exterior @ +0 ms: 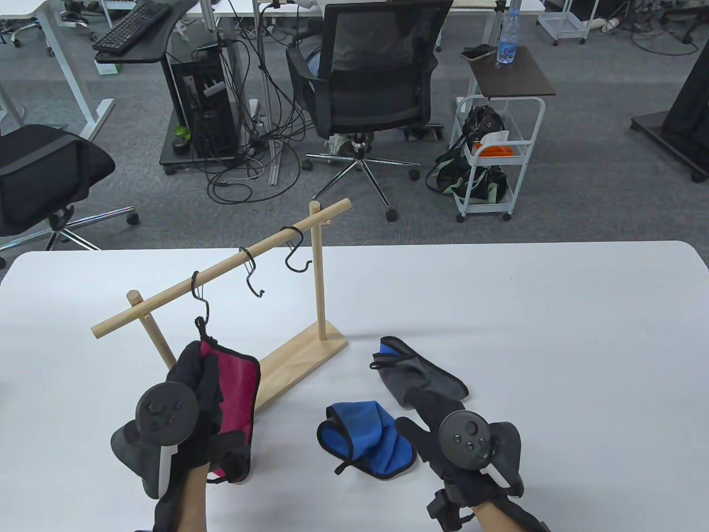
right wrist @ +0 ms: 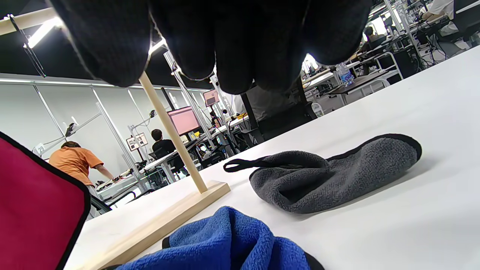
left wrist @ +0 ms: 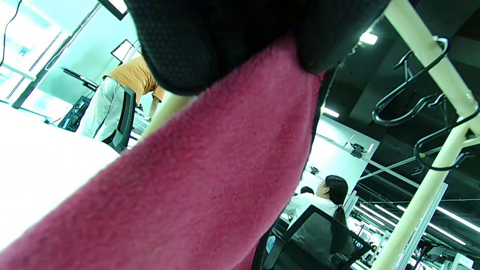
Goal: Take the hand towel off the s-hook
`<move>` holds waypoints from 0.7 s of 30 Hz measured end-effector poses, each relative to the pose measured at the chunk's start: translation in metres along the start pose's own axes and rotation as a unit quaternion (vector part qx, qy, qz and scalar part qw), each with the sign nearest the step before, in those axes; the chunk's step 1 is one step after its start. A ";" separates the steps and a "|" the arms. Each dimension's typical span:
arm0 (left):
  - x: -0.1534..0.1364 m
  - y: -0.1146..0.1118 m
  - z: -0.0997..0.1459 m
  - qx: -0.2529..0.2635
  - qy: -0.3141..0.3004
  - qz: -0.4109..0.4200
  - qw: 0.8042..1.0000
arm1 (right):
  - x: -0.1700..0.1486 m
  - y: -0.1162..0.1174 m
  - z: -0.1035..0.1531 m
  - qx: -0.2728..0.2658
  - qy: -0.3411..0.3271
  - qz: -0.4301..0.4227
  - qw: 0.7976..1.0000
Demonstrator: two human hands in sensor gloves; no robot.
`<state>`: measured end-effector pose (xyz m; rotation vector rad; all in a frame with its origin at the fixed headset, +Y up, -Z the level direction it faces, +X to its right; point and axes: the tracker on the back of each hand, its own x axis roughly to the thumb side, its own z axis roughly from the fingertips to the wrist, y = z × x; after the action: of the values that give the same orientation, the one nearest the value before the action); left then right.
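A red hand towel [exterior: 239,388] with black trim hangs by its black loop from the lower curl of the leftmost S-hook [exterior: 200,309] on the wooden rail [exterior: 221,267]. My left hand [exterior: 200,368] grips the towel's top edge just below the loop. In the left wrist view the gloved fingers [left wrist: 225,33] press on the red towel [left wrist: 210,180]. My right hand [exterior: 429,418] hovers empty, just above the table, at the near end of a grey towel [exterior: 421,377]. Its fingers [right wrist: 243,41] touch nothing.
Two empty S-hooks [exterior: 252,274] [exterior: 293,252] hang further right on the rail. The rack's wooden base [exterior: 299,360] lies between my hands. A blue towel [exterior: 368,440] and the grey towel [right wrist: 330,172] lie on the white table [exterior: 554,360]. Office chairs and a cart stand beyond.
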<state>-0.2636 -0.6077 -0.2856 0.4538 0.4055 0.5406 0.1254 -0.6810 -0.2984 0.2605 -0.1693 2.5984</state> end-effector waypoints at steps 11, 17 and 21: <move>-0.004 0.001 0.018 -0.005 -0.007 -0.001 1.000 | 0.002 0.001 0.001 0.000 -0.005 0.003 1.000; -0.012 -0.015 0.029 -0.032 -0.008 -0.012 0.999 | 0.003 0.002 0.002 0.002 -0.007 0.007 1.000; -0.015 -0.028 0.032 -0.055 -0.018 -0.031 0.998 | 0.003 0.002 0.003 0.002 -0.007 0.008 1.000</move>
<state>-0.2485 -0.6477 -0.2698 0.3439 0.3524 0.4907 0.1227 -0.6815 -0.2954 0.2794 -0.1723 2.6129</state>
